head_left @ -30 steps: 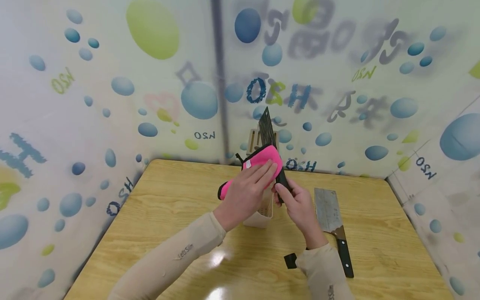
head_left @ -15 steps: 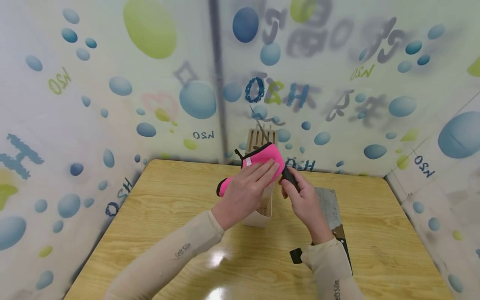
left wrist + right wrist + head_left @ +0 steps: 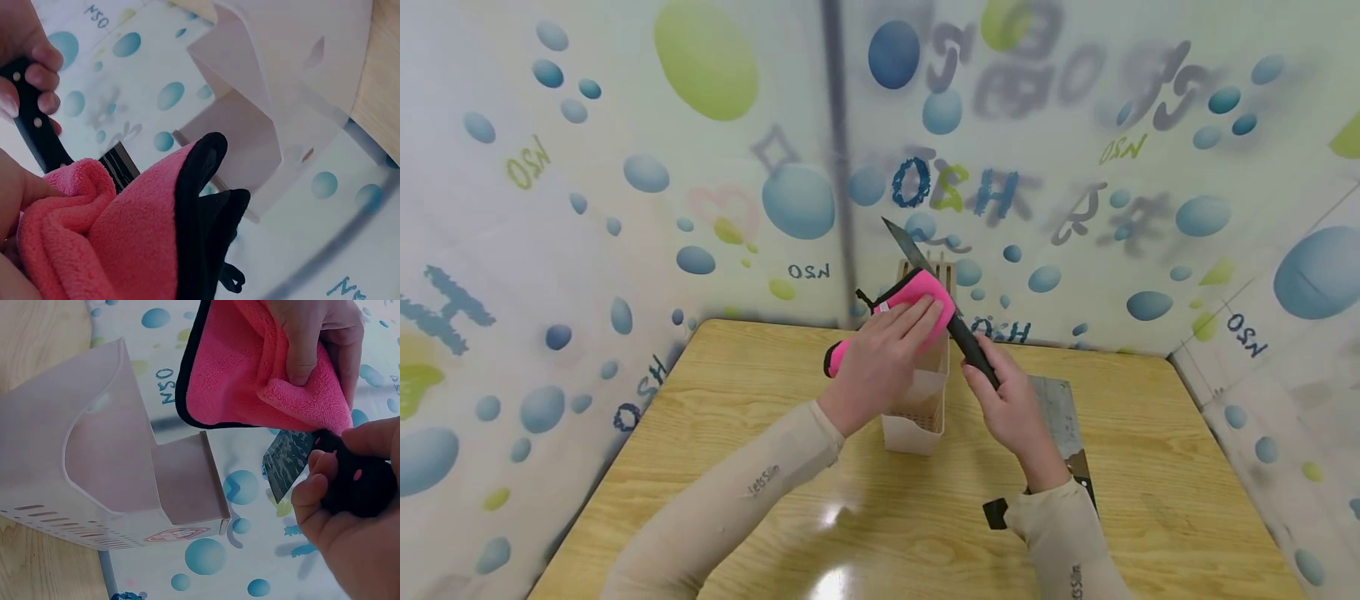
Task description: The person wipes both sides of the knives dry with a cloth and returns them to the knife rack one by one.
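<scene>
As right fingers (image 3: 311,492) grip the knife (image 3: 967,343), blade (image 3: 905,241) slanting up beyond them — left fingers (image 3: 912,322) pinch pink cloth (image 3: 929,288) against it

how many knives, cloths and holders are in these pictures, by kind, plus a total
Knives: 2, a black-handled knife in the right hand and a cleaver on the table
Cloths: 1, a pink cloth with black edging
Holders: 1, a pale holder
Total: 4

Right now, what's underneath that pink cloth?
A knife: its blade pokes out one side of the pink cloth; the right hand holds its black handle on the other. The stretch covered by cloth and left hand can't be seen.
</scene>
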Tool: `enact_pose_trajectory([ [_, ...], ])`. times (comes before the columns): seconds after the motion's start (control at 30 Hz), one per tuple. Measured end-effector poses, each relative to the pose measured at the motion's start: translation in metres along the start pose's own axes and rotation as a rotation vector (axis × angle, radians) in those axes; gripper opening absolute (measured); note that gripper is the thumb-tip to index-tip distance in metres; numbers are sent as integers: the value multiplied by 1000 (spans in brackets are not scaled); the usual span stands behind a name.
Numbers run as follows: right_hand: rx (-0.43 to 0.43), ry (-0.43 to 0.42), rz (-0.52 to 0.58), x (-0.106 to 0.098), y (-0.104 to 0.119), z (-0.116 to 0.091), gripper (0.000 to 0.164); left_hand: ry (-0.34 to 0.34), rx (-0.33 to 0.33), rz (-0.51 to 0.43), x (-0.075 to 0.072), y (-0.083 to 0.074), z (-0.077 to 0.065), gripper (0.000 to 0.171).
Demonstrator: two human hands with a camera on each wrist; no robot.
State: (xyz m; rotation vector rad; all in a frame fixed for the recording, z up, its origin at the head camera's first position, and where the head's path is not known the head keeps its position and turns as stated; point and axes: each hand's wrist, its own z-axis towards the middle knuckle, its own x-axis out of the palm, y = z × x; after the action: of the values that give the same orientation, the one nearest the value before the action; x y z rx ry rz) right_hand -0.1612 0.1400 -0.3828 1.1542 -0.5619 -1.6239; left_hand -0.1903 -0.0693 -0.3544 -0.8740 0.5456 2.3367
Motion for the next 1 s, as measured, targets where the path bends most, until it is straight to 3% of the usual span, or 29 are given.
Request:
enact_pose_trajectory([
  [0.23, -53, -41, -63, 0, -1, -3, 43, 25, -50, -1, -5, 5, -1, 58],
  [0.37, -85, -59, -97, 0, 0, -2, 44, 19, -45, -2, -7, 4, -3, 58],
  [1.0, -30, -46, -183, 5, 8, -2, 43, 60, 124, 60, -14, -25, -9, 54],
])
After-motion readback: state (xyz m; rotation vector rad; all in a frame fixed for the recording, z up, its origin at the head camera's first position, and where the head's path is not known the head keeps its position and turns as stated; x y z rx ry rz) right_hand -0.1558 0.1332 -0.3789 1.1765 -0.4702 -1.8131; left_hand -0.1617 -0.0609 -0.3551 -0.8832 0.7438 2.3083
